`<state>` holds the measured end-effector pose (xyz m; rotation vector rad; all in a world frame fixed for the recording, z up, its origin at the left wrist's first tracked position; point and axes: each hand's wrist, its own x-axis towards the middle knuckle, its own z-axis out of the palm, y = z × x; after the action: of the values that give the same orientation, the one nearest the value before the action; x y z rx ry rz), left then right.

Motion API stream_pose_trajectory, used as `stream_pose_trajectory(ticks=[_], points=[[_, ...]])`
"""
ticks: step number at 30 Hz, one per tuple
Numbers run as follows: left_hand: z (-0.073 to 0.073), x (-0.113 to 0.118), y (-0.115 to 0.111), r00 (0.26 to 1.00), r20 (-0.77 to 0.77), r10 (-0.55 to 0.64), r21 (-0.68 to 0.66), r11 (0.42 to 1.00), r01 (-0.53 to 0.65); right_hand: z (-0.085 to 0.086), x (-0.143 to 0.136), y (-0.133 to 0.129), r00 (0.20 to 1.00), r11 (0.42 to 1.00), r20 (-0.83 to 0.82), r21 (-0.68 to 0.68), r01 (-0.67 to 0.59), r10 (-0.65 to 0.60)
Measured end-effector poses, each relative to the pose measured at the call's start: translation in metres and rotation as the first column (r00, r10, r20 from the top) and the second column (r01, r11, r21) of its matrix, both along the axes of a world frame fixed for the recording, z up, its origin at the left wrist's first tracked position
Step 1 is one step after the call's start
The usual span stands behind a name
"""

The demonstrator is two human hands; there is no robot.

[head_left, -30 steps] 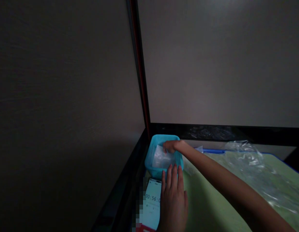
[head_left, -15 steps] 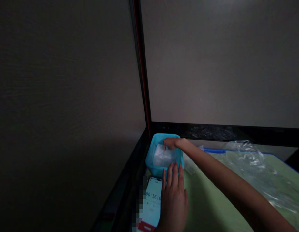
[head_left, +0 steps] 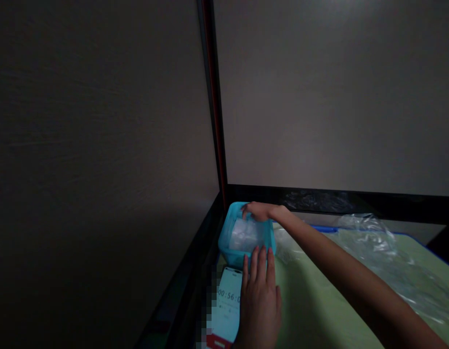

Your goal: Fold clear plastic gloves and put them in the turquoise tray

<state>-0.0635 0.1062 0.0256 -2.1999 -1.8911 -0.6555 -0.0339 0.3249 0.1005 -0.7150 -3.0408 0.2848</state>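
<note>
A turquoise plastic basket [head_left: 227,231] stands in the corner, with clear plastic packets [head_left: 246,234] lying inside. My left hand [head_left: 260,295] is stretched out flat, fingertips on the near rim of the basket, holding nothing. From the right, my right hand [head_left: 259,211] reaches over the basket's far right side, its fingers bent down above the packets. Whether anything is between those fingers is too dark and small to tell. Beside my left hand lies a phone [head_left: 226,305] showing a running timer.
Crumpled clear plastic [head_left: 377,242] spreads over the green surface [head_left: 318,295] at the right. A blue strip [head_left: 324,229] lies along the back edge. Walls rise at the left and behind the basket, with a dark ledge [head_left: 318,199] between.
My right hand has lifted slightly and shifted a little toward the back of the basket. My left hand remains at the near rim.
</note>
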Motion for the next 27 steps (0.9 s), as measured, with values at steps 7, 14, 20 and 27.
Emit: stream_pose_trajectory(ticks=[7,14,20,27], points=[[0.006,-0.001,0.001,1.000,-0.014,0.013,0.000,1.000,-0.013,0.035,0.052,-0.024,0.998,0.989,-0.056,0.145,0.000,0.009],[0.001,-0.003,0.004,1.000,-0.015,0.008,0.068,0.998,-0.007,0.044,0.177,-0.091,0.999,0.976,-0.017,0.213,0.038,-0.035],[-0.003,0.001,0.008,0.997,0.074,-0.012,0.163,0.987,-0.001,-0.008,0.250,-0.168,0.969,0.970,-0.026,0.005,0.245,-0.245],[-0.028,0.036,-0.008,0.943,0.216,-0.252,0.152,0.963,0.222,-0.078,0.249,-0.195,0.820,0.819,-0.195,0.113,0.563,-0.537]])
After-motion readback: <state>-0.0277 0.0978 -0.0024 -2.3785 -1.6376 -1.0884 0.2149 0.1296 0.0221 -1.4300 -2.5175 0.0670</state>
